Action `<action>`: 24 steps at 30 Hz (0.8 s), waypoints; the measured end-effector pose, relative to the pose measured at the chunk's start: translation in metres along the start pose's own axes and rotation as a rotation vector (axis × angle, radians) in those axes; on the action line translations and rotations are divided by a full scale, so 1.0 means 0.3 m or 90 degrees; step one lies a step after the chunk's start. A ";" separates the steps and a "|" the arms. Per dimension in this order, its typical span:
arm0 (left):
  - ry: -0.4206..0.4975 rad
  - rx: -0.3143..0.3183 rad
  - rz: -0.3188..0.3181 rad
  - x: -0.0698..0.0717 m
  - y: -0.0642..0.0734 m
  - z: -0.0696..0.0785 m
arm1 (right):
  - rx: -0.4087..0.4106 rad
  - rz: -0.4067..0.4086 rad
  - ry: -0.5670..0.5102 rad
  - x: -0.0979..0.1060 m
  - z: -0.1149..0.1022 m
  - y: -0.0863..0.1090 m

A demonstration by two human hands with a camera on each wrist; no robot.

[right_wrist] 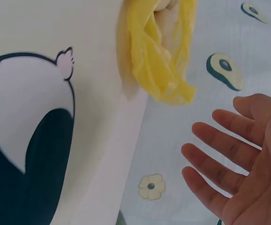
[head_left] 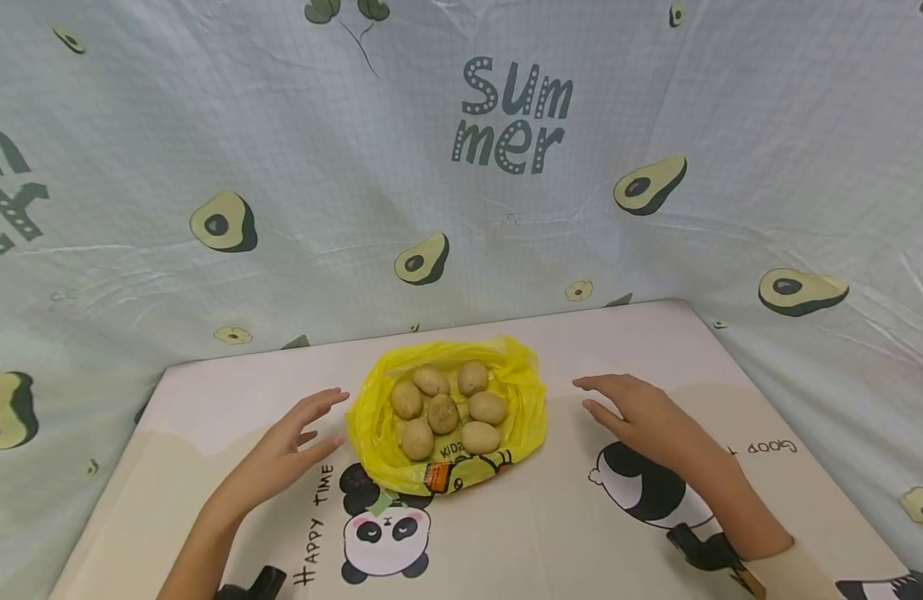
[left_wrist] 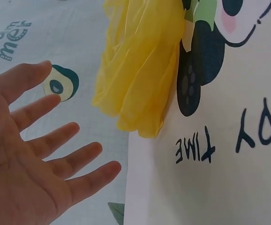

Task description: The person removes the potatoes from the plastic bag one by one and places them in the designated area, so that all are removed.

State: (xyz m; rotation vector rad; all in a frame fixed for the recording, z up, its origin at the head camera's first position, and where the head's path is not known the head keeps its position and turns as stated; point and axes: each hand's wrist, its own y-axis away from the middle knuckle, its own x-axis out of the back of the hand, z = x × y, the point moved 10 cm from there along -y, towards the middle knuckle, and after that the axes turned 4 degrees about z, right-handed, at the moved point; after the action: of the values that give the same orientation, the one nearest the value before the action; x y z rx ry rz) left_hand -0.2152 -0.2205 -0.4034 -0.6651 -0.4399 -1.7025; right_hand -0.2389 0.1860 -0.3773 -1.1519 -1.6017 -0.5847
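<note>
A yellow plastic bag (head_left: 532, 417) lies with its mouth spread wide on the table, and several potatoes (head_left: 442, 414) sit inside it. Printed letters and a cartoon figure show on its near side. My left hand (head_left: 284, 446) hovers just left of the bag, fingers extended and apart from it. To the right, my right hand (head_left: 652, 421) is held over the table with a wider gap to the bag. Both palms face inward and hold nothing. The wrist views show the left hand (left_wrist: 37, 164) and the right hand (right_wrist: 248, 159) with fingers spread beside the yellow plastic.
The pale table (head_left: 566, 533) carries printed pandas (head_left: 386, 537) and lettering. Behind it hangs a light cloth (head_left: 318, 192) with avocado prints, which also runs down both sides. The table's back edge lies a short way behind the bag. Dark straps (head_left: 704, 550) sit at the wrists.
</note>
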 end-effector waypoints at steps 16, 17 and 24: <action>0.084 0.046 -0.108 -0.065 -0.122 -0.099 | 0.024 -0.056 -0.093 -0.038 -0.089 -0.109; 0.091 0.054 -0.111 -0.070 -0.127 -0.109 | 0.028 -0.059 -0.097 -0.040 -0.096 -0.114; 0.106 0.093 -0.125 -0.094 -0.158 -0.131 | 0.053 -0.073 -0.110 -0.052 -0.140 -0.160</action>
State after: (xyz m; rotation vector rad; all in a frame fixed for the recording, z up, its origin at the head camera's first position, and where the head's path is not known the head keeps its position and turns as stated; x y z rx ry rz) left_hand -0.2648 -0.2121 -0.4486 -0.3801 -0.5186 -1.8739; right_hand -0.2626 0.1254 -0.3688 -1.0770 -1.8318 -0.4985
